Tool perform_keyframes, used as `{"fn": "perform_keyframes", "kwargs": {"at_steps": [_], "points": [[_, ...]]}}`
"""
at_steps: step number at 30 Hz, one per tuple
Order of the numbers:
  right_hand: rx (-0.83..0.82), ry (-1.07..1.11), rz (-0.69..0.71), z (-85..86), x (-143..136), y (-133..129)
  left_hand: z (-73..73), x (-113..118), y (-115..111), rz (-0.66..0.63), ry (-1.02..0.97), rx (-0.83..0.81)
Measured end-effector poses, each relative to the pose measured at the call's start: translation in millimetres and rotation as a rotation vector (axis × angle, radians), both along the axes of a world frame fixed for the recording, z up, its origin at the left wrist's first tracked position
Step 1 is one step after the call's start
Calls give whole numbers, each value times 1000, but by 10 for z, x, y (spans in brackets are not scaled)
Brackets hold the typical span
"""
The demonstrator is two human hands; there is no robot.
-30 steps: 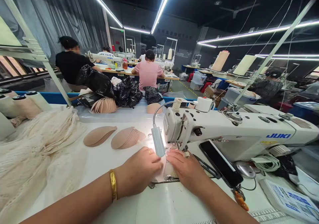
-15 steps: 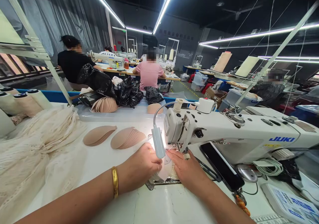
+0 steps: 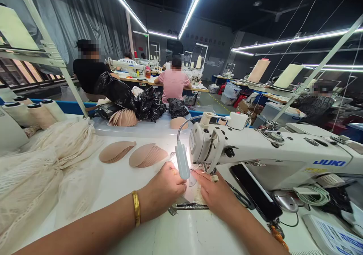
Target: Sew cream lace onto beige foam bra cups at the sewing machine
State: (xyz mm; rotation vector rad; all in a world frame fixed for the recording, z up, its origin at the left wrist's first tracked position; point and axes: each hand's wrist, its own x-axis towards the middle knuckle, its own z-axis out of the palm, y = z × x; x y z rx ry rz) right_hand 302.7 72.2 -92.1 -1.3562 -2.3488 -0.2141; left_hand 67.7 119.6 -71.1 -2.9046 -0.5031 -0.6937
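Observation:
A white sewing machine (image 3: 238,143) stands before me, its needle area lit by a small grey gooseneck lamp (image 3: 182,162). Below the lamp, a pale pinkish piece of fabric (image 3: 188,195) lies at the machine's bed. My left hand (image 3: 166,185), wearing a gold bangle, is closed with thumb and fingers pinching the fabric's left side; the lamp hides some fingertips. On the other side, my right hand (image 3: 216,192) lies flat with fingers stretched toward the presser foot, touching the fabric. The needle itself is hidden.
Two fanned stacks of beige cups (image 3: 117,151) lie left of my hands. Cream lace fabric (image 3: 42,171) spreads across the left side, near thread cones (image 3: 42,115). A phone (image 3: 255,190) and scissors (image 3: 241,194) lie right. Other people sit at machines beyond.
The view has shifted slightly, so the scene sits a little farther right. Both hands stay at the fabric beside the needle area, with little visible movement.

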Motion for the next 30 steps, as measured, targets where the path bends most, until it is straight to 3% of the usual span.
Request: {"fn": "perform_keyframes", "kwargs": {"at_steps": [4, 11, 25, 30], "points": [[34, 142, -17, 84, 48, -49, -5, 5, -10, -1, -12, 18], [15, 315, -97, 72, 39, -30, -11, 19, 17, 32, 4, 34], [-74, 303, -123, 23, 53, -40, 1, 17, -25, -19, -37, 5], [-72, 235, -86, 109, 50, -72, -32, 4, 20, 4, -25, 5]]}}
